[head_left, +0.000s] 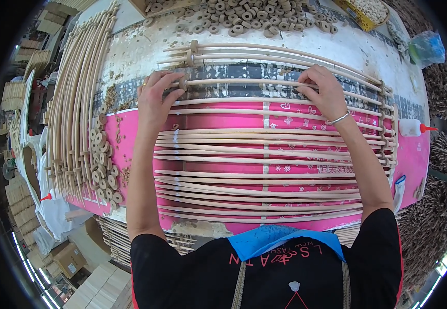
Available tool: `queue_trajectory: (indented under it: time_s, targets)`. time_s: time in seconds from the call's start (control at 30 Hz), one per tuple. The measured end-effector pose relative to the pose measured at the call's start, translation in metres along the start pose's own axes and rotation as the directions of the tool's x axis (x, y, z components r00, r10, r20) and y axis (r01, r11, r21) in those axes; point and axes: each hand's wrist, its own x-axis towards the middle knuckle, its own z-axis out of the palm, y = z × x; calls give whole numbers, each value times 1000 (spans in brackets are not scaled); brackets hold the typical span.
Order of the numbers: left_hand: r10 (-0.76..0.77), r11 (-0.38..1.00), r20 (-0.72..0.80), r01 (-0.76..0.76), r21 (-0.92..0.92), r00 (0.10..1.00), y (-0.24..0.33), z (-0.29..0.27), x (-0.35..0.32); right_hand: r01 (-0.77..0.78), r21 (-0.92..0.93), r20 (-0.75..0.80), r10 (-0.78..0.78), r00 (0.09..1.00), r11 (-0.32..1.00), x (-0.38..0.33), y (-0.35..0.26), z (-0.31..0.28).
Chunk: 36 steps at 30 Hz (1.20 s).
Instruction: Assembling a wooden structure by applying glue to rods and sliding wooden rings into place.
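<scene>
My left hand point(156, 95) pinches a small wooden ring point(183, 83) at the left end of a thin pale wooden rod point(239, 81). Farther along, the thumb and fingers of my right hand point(325, 92) close on that same rod. Just beyond it lie a few rods with a similar ring point(193, 47) near their left ends. Toward me, many bare-ended rods point(259, 191) lie side by side across a pink printed sheet point(218, 121). Rings point(382, 114) line the right ends of several rods.
Loose rings are heaped point(254, 16) at the table's far side and strewn in a column point(102, 154) at left. Beside that column stands a bundle of ringed rods point(74, 98). A white bottle with a red nozzle point(410, 127) lies at right, below a green-blue plastic bag point(427, 49).
</scene>
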Motion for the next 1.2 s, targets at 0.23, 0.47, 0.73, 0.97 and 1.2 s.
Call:
queue_trajectory:
  time_s: [0.23,0.47,0.73,0.97,1.2]
  targets:
    - [1,1000,-35,0,25,999,1,0,10,14,-24,-35,-14,999,1000,10,1,-2]
    - [-71,990,-115,57,-126,991,-17,2,8,61,-107,-62,-68,996,992,17,8,2]
    - [-339,876,-338,426,228,878,-97,-45,-30,106,-168,-167,-134,977,980,7,-4,-11]
    - [-471,732,-229,523,436,852,-139,-65,-70,86,-20,57,-84,995,996,-27,-6,-19]
    - [-434,744,-266,509,434,861,-156,-77,-69,-65,72,119,56,991,995,-33,-11,-12]
